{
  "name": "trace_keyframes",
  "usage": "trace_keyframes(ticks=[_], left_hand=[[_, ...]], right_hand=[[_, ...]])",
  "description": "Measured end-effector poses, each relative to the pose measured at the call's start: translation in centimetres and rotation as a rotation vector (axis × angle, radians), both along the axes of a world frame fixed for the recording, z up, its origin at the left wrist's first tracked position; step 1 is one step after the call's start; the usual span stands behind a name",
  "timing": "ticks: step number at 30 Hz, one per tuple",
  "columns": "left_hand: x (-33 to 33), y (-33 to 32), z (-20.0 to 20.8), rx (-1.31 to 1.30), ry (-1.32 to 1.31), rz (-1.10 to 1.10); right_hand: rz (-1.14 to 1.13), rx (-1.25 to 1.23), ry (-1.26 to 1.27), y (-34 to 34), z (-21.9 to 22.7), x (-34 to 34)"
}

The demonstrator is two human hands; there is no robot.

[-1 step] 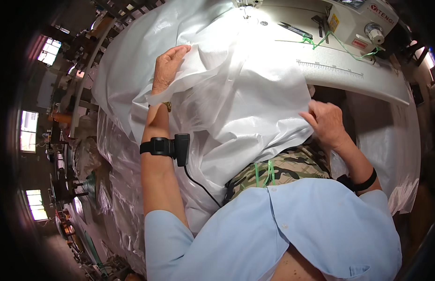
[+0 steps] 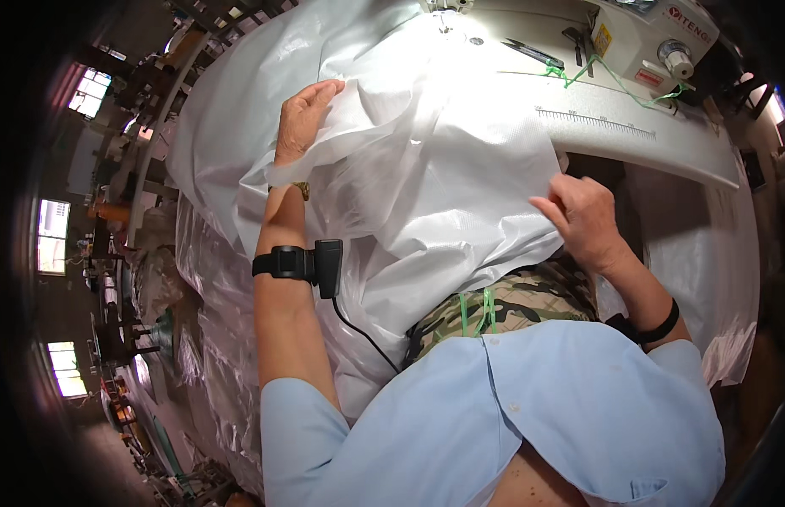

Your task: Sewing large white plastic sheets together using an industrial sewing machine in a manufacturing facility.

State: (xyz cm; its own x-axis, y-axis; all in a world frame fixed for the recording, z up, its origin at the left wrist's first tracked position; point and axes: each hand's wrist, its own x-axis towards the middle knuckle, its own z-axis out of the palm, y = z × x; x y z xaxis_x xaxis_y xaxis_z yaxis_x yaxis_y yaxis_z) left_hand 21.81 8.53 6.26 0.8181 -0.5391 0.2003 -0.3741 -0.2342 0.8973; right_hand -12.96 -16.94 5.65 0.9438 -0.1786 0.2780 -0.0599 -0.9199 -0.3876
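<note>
A large glossy white plastic sheet (image 2: 485,177) drapes over the sewing machine table (image 2: 604,139) and down across my lap. My left hand (image 2: 308,118) is closed at its upper left part, thumb and fingers pinching a fold, while another fold lies over the wrist. At the sheet's right edge is my right hand (image 2: 585,218), its fingers curled in and the thumb pointing left over the sheet. What those curled fingers hold, if anything, is hidden. The sheet runs up under the brightly lit sewing head (image 2: 447,7) at the top.
Black thread snips (image 2: 534,54) and a small dark tool (image 2: 576,46) lie on the machine bed, with green string (image 2: 616,80) trailing to the handwheel (image 2: 675,59). More plastic sheeting (image 2: 697,262) hangs at the right. A black cable (image 2: 358,331) runs from my left forearm.
My right hand has shifted slightly left and up at the sheet's edge. The left hand stays in place with its pinch.
</note>
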Motion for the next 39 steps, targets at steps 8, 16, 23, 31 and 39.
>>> trace_keyframes(ticks=[8,16,23,31,39], left_hand=[[-1.0,-0.7,0.4,-0.007,0.063,-0.002],[-1.9,0.6,0.4,-0.104,0.139,-0.013],[-9.6,0.7,5.3,-0.077,-0.063,-0.178],[-22.9,1.2,8.3,0.616,-0.711,-0.51],[-20.4,2.2,4.8,0.376,-0.996,-0.224]], right_hand=[[0.504,0.112,-0.11,9.8,0.0,9.5],[0.663,0.406,-0.035,10.7,0.2,7.0],[0.776,0.604,0.175,6.3,0.9,0.2],[0.792,0.676,0.134,6.2,0.7,-1.6],[0.813,0.592,0.038,7.0,0.6,-1.4]])
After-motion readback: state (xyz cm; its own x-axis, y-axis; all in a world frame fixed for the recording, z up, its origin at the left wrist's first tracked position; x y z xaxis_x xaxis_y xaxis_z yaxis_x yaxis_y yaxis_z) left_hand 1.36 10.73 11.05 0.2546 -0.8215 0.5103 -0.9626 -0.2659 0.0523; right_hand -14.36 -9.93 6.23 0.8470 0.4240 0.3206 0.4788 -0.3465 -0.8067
